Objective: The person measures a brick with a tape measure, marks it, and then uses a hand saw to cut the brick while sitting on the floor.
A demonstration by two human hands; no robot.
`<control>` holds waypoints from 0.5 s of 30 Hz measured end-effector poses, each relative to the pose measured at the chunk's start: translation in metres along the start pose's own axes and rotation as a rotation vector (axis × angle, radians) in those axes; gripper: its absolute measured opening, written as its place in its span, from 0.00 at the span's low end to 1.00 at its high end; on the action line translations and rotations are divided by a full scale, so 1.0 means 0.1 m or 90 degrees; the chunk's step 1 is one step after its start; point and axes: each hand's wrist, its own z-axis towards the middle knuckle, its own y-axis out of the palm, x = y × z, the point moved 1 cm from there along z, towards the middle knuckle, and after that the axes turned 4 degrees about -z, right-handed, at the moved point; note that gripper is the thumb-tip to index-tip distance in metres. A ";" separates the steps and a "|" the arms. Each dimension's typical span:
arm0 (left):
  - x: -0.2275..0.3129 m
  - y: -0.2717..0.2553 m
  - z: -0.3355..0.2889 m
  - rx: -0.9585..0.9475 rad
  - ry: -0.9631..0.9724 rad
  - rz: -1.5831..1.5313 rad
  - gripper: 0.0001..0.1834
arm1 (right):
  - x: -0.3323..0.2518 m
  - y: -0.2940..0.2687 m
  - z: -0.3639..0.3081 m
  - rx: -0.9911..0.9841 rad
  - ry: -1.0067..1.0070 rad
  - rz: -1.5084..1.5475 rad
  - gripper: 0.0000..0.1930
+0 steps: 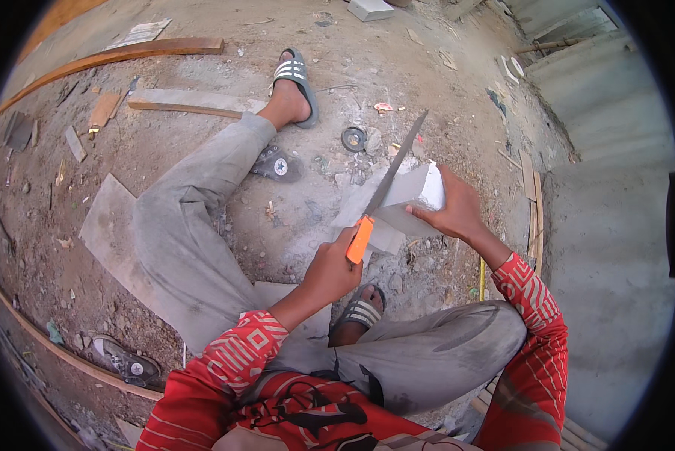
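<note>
My left hand (328, 269) is closed round the orange handle (360, 239) of a handsaw. Its long grey blade (396, 167) points up and to the right, along the left side of a pale block. This block (411, 189) is light grey with a rough white end face and lies on the ground between my feet. My right hand (456, 204) grips its right end, thumb on the near side and fingers over the far side. Whether the saw teeth touch the block, I cannot tell. Flat pale pieces (386, 237) lie under and beside it.
A black tape roll (354, 139) and a dark shoe (279, 165) lie beyond the block. Planks (164, 48) and wood scraps (106, 109) are at the left. A grey wall (608, 225) rises at the right. Another pale block (370, 9) stands at the far edge.
</note>
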 end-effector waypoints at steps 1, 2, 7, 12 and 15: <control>-0.04 0.00 0.07 -0.020 -0.013 -0.008 0.28 | -0.01 0.01 -0.04 0.006 -0.004 -0.003 0.40; -0.04 0.01 0.05 -0.022 -0.006 -0.011 0.28 | 0.03 0.02 -0.08 0.010 -0.002 -0.010 0.40; -0.19 -0.04 -0.01 0.007 0.021 0.008 0.26 | -0.08 -0.03 -0.01 -0.009 0.014 0.013 0.42; -0.16 -0.16 0.00 0.049 -0.026 -0.006 0.20 | 0.13 -0.07 0.07 -0.029 0.038 -0.035 0.44; -0.32 -0.38 -0.09 0.102 0.015 -0.001 0.22 | 0.69 -0.03 0.22 -0.028 0.153 0.165 0.41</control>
